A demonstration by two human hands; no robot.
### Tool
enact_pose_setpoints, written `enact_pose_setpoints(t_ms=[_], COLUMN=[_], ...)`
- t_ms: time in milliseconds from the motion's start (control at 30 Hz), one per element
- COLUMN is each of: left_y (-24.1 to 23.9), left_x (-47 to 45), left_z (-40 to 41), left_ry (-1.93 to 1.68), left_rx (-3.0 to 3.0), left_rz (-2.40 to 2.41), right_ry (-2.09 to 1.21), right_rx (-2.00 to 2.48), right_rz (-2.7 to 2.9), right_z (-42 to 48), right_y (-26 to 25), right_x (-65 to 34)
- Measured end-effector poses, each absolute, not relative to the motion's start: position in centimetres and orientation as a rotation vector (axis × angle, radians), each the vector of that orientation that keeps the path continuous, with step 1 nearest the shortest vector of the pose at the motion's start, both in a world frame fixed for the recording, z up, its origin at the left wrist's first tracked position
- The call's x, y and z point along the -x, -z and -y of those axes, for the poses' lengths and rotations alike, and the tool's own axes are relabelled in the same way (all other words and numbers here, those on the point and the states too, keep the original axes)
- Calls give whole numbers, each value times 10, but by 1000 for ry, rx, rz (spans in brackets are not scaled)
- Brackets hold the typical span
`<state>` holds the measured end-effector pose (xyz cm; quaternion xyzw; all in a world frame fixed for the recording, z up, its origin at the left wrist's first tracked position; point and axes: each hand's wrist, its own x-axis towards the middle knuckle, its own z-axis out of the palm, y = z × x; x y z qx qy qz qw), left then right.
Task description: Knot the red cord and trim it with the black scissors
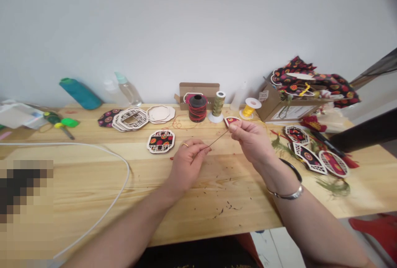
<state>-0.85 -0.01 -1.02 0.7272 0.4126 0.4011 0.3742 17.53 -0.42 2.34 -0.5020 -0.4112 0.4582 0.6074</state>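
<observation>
Over the wooden table (198, 193), my left hand (187, 158) is closed in a pinch on a thin needle (217, 139) that slants up to the right. My right hand (249, 137) is closed on a small red and black fan-shaped piece (231, 120), held at the needle's far end. A thin red thread (180, 126) lies on the table behind my hands. A ring shows on my left hand, and bracelets sit on my right wrist.
An octagonal patterned piece (160, 141) lies left of my hands, behind it a stack of wooden cutouts (133, 118). Thread spools (197, 107) stand at the back. A cardboard box (283, 104) with fabric and finished pieces (316, 158) sits right. A white cable (102, 152) curves left.
</observation>
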Motion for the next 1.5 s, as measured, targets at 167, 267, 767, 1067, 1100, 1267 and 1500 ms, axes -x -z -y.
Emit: enact_pose_setpoints(t_ms=[167, 267, 767, 1067, 1100, 1267, 1500], left_y=[14, 6, -6, -4, -3, 4, 1], left_x=[12, 12, 10, 8, 9, 12, 13], left_z=[-5, 1, -1, -2, -3, -5, -7], left_ry=[-1108, -1253, -568, -724, -738, -791, -798], left_rx=[-1902, -1780, -526, -819, -841, -891, -717], left_rz=[-1308, -1285, -689, -822, -841, -880, -827], right_ry=[-819, -640, -83, -79, -107, -282, -664], right_rx=[1148, 1205, 1013, 901, 874, 768, 725], right_rz=[917, 939, 2024, 2315, 2329, 2379, 2479], right_z=[4, 5, 26, 29, 29, 33, 41], right_y=[-30, -32, -15, -12, -13, -20, -22], right_x=[-188, -189, -151, -150, -149, -143, -140])
